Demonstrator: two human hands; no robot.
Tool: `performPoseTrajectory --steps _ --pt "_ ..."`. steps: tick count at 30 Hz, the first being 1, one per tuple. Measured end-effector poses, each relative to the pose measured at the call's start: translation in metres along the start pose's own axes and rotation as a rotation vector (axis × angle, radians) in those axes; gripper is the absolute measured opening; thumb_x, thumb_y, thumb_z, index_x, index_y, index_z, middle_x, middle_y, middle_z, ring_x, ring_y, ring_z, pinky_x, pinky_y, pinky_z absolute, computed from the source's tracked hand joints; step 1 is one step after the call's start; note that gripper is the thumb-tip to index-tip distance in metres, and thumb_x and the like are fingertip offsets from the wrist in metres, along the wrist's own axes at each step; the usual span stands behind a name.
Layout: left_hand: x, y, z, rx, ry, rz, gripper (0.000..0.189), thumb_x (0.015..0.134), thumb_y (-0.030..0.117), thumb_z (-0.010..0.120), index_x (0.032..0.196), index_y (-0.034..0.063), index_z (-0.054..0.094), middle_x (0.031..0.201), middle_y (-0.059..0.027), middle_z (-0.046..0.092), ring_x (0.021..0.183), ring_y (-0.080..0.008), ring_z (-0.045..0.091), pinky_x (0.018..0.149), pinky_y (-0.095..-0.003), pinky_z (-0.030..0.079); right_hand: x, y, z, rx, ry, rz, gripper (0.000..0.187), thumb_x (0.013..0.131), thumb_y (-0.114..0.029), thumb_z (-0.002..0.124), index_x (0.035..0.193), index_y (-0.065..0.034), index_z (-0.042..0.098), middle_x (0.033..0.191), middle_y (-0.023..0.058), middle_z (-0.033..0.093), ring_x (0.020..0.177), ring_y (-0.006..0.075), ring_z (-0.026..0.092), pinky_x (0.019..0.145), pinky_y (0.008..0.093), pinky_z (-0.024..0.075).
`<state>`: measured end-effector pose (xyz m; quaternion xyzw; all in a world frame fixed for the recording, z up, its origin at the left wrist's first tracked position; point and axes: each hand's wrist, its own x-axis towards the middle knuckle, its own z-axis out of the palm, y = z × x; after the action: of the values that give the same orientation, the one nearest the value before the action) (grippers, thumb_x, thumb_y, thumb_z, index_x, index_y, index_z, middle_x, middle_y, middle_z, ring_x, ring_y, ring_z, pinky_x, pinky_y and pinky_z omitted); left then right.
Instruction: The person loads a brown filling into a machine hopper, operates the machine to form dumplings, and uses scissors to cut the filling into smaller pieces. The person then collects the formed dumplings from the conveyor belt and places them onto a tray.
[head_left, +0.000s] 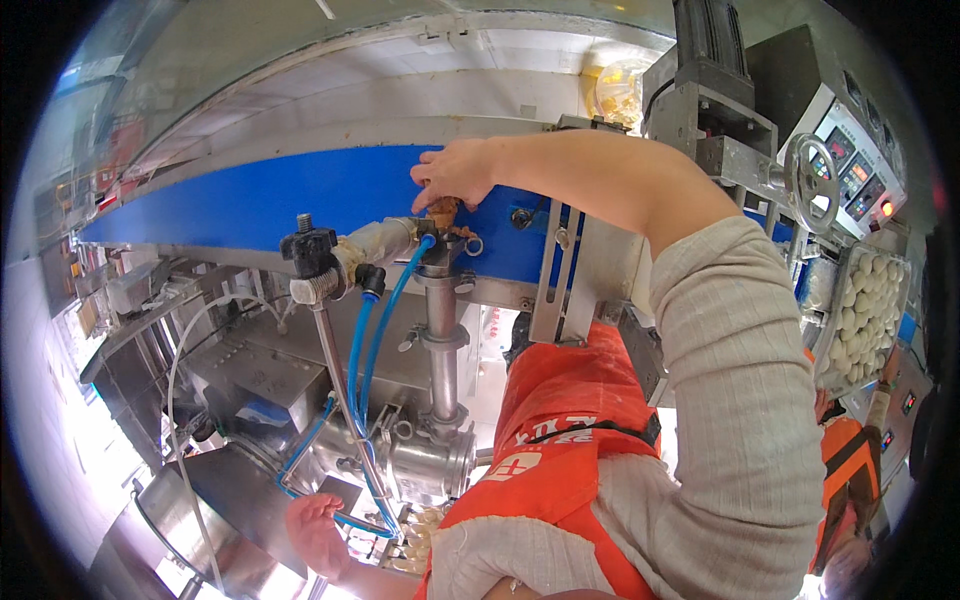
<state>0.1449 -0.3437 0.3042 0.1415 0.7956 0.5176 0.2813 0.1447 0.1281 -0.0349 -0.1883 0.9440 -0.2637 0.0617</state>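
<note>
My right hand (454, 176) reaches across the blue conveyor belt (285, 191), its fingers curled down over a lump of brown paste-like filling (444, 213) at the top of a steel nozzle assembly (441, 255). Whether the fingers grip the lump is hidden. Smaller brown bits cling beside a metal ring there. Blue air hoses (394, 315) run down from the assembly, and a horizontal steel cylinder (386, 240) joins it from the left. Low in the view, my left hand (319, 529) is raised with nothing in it, near a steel hopper (217, 517).
At the right stand a handwheel (812, 182) and a control panel (859, 172) with lit displays. Below them, a tray (831, 367) holds many pale dough balls. Another person in an orange apron (847, 457) is at the lower right. A clear tub (621, 90) stands behind the belt.
</note>
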Motion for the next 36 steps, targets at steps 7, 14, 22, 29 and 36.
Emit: performPoseTrajectory --steps 7,14,22,29,36 --pt "0.013 0.003 0.01 -0.069 0.045 -0.081 0.044 0.083 0.018 0.06 0.119 -0.0045 0.051 0.109 -0.0199 0.064 0.098 -0.0285 0.062 0.088 -0.0396 0.048 -0.004 0.015 -0.01 0.028 -0.068 0.074 0.049 0.07 -0.009 0.075 0.115 -0.0247 0.069 0.117 0.0092 0.055 0.115 0.03 0.051 0.087 0.0415 0.0521" --pt "0.015 -0.001 0.013 -0.109 0.084 -0.106 0.041 0.079 0.009 0.057 0.118 -0.0029 0.053 0.107 -0.0188 0.065 0.099 -0.0295 0.063 0.089 -0.0408 0.049 -0.008 0.003 -0.013 -0.129 -0.048 0.013 0.044 0.071 -0.011 0.074 0.113 -0.0245 0.069 0.12 0.0086 0.055 0.115 0.0295 0.051 0.085 0.0404 0.0525" --pt "-0.003 -0.013 -0.002 -0.137 0.132 -0.112 0.033 0.083 0.007 0.055 0.115 -0.0002 0.055 0.103 -0.0169 0.066 0.097 -0.0285 0.064 0.087 -0.04 0.05 -0.004 0.036 -0.011 0.199 -0.007 0.241 0.043 0.069 -0.011 0.073 0.111 -0.0217 0.068 0.097 0.0088 0.067 0.088 0.0322 0.064 0.069 0.0409 0.0553" --pt "-0.02 -0.035 -0.008 -0.217 0.133 -0.046 0.037 0.086 0.017 0.061 0.118 -0.0003 0.054 0.105 -0.0179 0.066 0.098 -0.0283 0.064 0.087 -0.0398 0.05 -0.009 0.029 -0.02 0.519 -0.071 0.515 0.046 0.07 -0.009 0.069 0.115 -0.0162 0.064 0.107 0.0115 0.065 0.083 0.0293 0.066 0.07 0.0389 0.0553" --pt "-0.054 -0.041 -0.013 -0.145 0.216 -0.091 0.043 0.085 0.019 0.065 0.12 -0.0026 0.051 0.107 -0.0186 0.065 0.096 -0.029 0.064 0.087 -0.0391 0.05 -0.004 0.028 0.0 0.008 0.277 0.394 0.031 0.075 -0.01 0.068 0.105 -0.0158 0.065 0.085 0.0144 0.067 0.08 0.0298 0.068 0.061 0.0435 0.0525"
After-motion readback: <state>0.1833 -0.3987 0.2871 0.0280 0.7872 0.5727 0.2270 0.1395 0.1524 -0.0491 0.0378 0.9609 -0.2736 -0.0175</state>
